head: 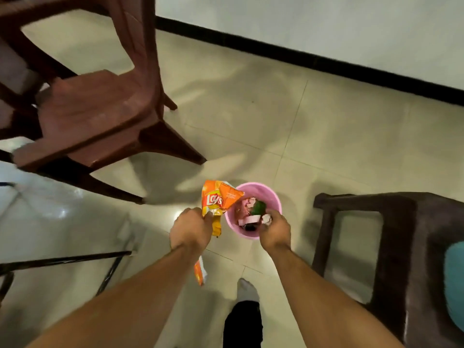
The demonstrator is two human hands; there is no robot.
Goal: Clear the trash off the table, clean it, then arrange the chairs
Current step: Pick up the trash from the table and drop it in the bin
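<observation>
The pale tiled floor (251, 109) fills most of the frame, and a white wall (326, 26) with a black baseboard (301, 56) runs across the upper right. A red-brown plastic chair (95, 109) takes up the upper left, standing on the floor with its legs splayed toward the centre. At the right edge stands a dark brown chair (406, 237) with a teal cushion (454, 285) on it. The glossy glass surface (50, 217) sits in the lower left, with its black legs (62, 259) showing beneath it.

Both my bare forearms reach up from the bottom edge toward a pink bin (261, 190) on the floor at lower centre, between the two chairs. The bin already holds trash: a pink wrapper (244, 204), a green piece (258, 207) and other scraps too blurred to name.

My left hand (190, 232) has its fingers curled round the lower end of an orange chip bag (218, 197), whose top end leans over the bin's left rim. A second orange packet (200, 272) shows under my left wrist; I cannot tell how it is held.

My right hand (275, 232) is over the bin's near rim, fingers bent downward, with a crumpled white scrap (266, 218) at the fingertips. I cannot tell whether I am pinching it.

My grey-socked foot (247, 291) is on the floor between my arms.
</observation>
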